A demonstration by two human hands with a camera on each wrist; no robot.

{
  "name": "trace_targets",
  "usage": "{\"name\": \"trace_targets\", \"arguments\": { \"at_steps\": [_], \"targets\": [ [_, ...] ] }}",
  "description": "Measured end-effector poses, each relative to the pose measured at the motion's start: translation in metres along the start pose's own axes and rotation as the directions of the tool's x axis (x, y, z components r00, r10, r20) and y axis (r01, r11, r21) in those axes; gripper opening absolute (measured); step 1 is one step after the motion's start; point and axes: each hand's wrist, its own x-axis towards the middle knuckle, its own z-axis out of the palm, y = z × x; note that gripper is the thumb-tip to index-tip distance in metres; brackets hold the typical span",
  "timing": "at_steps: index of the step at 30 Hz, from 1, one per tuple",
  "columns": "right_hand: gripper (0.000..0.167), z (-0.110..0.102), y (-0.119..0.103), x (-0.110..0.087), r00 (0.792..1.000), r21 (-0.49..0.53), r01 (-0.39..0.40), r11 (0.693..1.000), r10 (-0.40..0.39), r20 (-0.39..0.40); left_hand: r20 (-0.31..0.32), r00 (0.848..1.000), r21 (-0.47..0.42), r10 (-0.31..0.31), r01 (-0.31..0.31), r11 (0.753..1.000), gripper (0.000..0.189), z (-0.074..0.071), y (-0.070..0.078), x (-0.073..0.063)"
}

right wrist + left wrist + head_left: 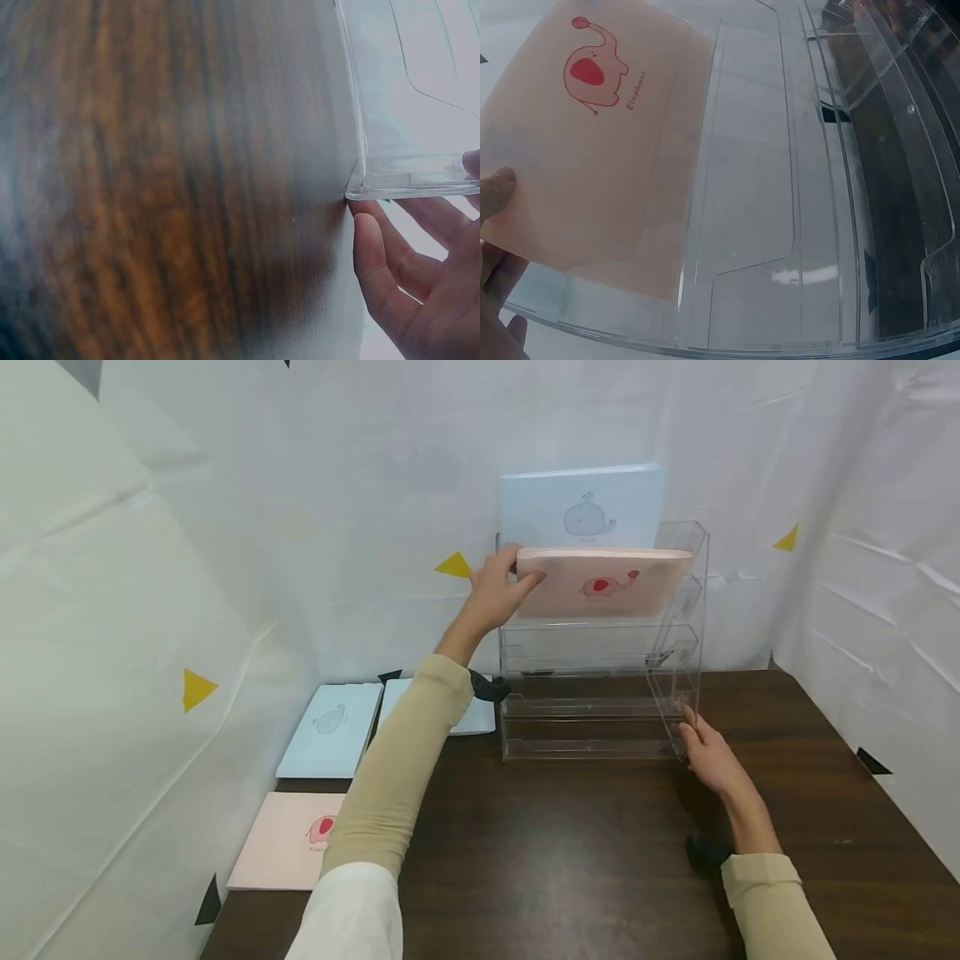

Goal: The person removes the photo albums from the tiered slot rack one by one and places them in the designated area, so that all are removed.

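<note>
My left hand (498,589) pinches the left edge of a pink notebook (630,589) with a red elephant drawing. Its thumb lies over the cover in the left wrist view. The notebook leans at an upper tier of a clear acrylic display rack (588,750). Behind and above it, a light blue notebook (540,510) with a whale drawing stands in the top tier. Low on the rack's right side, my right hand (712,760) holds the side panel near its front edge. In the right wrist view, some fingers (424,274) are partly behind the clear plastic.
At the left of the dark wooden table (562,860) lie a blue whale notebook (330,731), another blue notebook (476,717) partly behind my left arm, and a pink elephant notebook (273,843). White sheeting (375,510) encloses the back and sides.
</note>
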Motion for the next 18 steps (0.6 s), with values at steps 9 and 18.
{"name": "trace_targets", "arguments": {
  "at_steps": [9, 18],
  "targets": [
    [0.064, 0.0039, 0.0011, 0.0007, 1.0, 0.007, 0.009, 1.0, -0.009, -0.006, -0.104, 0.995, -0.227, 0.003, -0.027, 0.974, 0.026, -0.0008, 0.0008, -0.0036],
    [0.063, 0.0058, -0.0032, 0.0028, 0.999, -0.001, 0.026, 1.0, -0.026, -0.022, -0.176, 0.984, -0.392, 0.035, -0.103, 0.914, 0.022, -0.0079, 0.0041, -0.005]
  ]
}}
